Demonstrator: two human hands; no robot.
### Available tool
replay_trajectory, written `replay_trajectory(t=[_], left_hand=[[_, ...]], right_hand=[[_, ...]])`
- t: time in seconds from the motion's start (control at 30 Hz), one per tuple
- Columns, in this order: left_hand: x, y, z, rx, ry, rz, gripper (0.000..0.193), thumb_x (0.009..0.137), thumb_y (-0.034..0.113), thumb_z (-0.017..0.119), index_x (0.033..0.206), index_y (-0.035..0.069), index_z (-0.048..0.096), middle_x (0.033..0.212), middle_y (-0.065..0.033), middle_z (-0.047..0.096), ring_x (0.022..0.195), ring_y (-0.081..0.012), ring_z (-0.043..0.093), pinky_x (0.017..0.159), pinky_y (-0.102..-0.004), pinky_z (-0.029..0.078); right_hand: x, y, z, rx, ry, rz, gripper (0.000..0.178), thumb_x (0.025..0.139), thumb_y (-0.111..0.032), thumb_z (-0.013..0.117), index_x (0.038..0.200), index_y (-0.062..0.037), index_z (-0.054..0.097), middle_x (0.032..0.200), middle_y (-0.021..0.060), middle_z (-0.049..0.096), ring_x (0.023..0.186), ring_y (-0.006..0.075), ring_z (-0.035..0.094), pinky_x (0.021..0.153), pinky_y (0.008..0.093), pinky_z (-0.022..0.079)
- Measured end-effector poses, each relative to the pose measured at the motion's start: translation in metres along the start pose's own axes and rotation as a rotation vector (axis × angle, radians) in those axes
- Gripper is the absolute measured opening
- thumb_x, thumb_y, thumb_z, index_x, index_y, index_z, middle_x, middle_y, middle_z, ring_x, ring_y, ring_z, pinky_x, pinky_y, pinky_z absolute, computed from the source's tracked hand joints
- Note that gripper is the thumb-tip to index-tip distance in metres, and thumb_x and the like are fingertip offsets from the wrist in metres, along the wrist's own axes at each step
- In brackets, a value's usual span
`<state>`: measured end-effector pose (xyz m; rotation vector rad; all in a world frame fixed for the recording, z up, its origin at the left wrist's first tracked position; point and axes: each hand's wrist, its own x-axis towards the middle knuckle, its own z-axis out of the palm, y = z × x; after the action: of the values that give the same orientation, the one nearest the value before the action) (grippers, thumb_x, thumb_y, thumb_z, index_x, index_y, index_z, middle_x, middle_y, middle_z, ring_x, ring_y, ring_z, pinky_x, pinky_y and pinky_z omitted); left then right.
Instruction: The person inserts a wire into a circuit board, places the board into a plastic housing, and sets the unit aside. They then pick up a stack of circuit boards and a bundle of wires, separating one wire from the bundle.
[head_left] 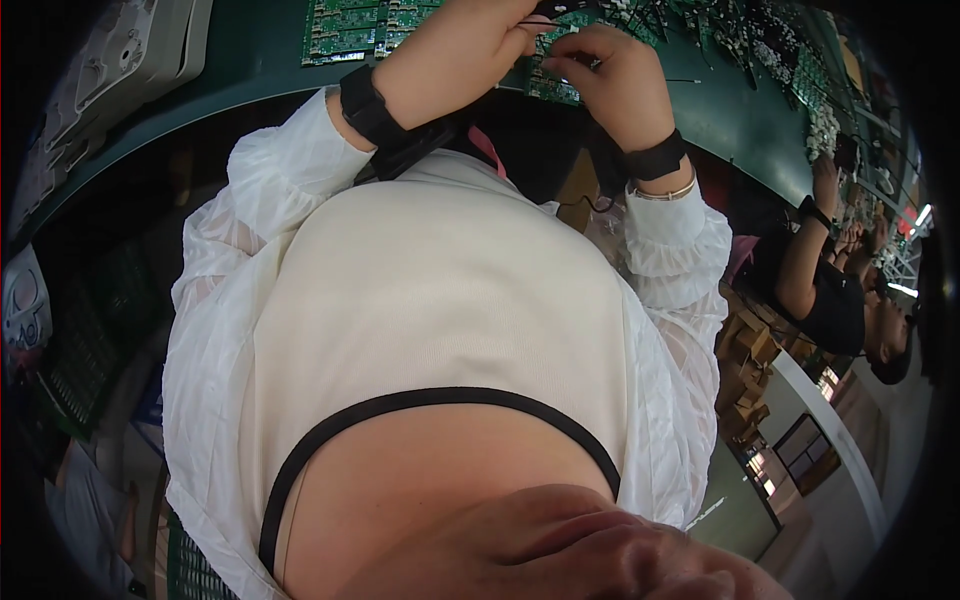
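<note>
My left hand [465,50] is at the top middle, over the green circuit boards [345,30], its thumb and fingers pinched on a thin black wire [546,23]. Just to its right, my right hand [622,80] has its thumb and forefinger bent together close above another circuit board [550,88]. Whatever the right fingertips hold is too small to make out. A thin wire end [685,81] sticks out beyond the right hand's outer side; whether that hand grips it is hidden. Dark bands circle both wrists.
The green-topped table [255,65] curves across the top. Pale plastic housings [120,60] are stacked at the far left. Black wires with white connectors [765,45] lie heaped at the upper right. Another person [815,290] works along the table at right; cardboard boxes [745,350] are below.
</note>
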<state>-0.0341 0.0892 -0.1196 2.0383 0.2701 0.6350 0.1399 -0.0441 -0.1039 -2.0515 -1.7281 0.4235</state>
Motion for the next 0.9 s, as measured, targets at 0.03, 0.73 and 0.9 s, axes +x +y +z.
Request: replay_trajectory(t=[0.03, 0.73, 0.9], left_hand=[[0.0, 0.0, -0.002, 0.0, 0.003, -0.002, 0.009, 0.09, 0.002, 0.051, 0.097, -0.004, 0.052, 0.085, -0.0228, 0.063, 0.083, -0.0395, 0.065, 0.071, -0.0448, 0.051], [-0.017, -0.047, 0.015, -1.233, -0.221, -0.406, 0.03, 0.107, 0.031, 0.052, 0.123, 0.006, 0.055, 0.132, -0.012, 0.063, 0.116, -0.0275, 0.065, 0.087, -0.0373, 0.056], [-0.013, -0.026, 0.018, -1.288, -0.108, -0.774, 0.03, 0.11, 0.022, 0.046, 0.127, -0.001, 0.055, 0.132, -0.0162, 0.061, 0.125, -0.0289, 0.061, 0.098, -0.0378, 0.058]], right_hand=[[0.002, 0.004, 0.0, 0.0, -0.003, -0.002, 0.013, 0.088, -0.013, 0.078, 0.096, -0.0043, 0.077, 0.095, 0.0048, 0.076, 0.076, 0.0175, 0.068, 0.068, 0.0281, 0.052], [0.056, 0.03, 0.001, 0.168, 0.133, 0.118, 0.007, 0.079, 0.0, 0.077, 0.081, -0.0005, 0.07, 0.066, 0.0053, 0.066, 0.061, 0.0102, 0.06, 0.058, 0.0267, 0.048], [0.06, 0.033, 0.001, -0.052, 0.118, -0.09, 0.006, 0.079, 0.001, 0.075, 0.081, -0.0007, 0.069, 0.067, 0.009, 0.066, 0.059, 0.0138, 0.062, 0.057, 0.0284, 0.048]])
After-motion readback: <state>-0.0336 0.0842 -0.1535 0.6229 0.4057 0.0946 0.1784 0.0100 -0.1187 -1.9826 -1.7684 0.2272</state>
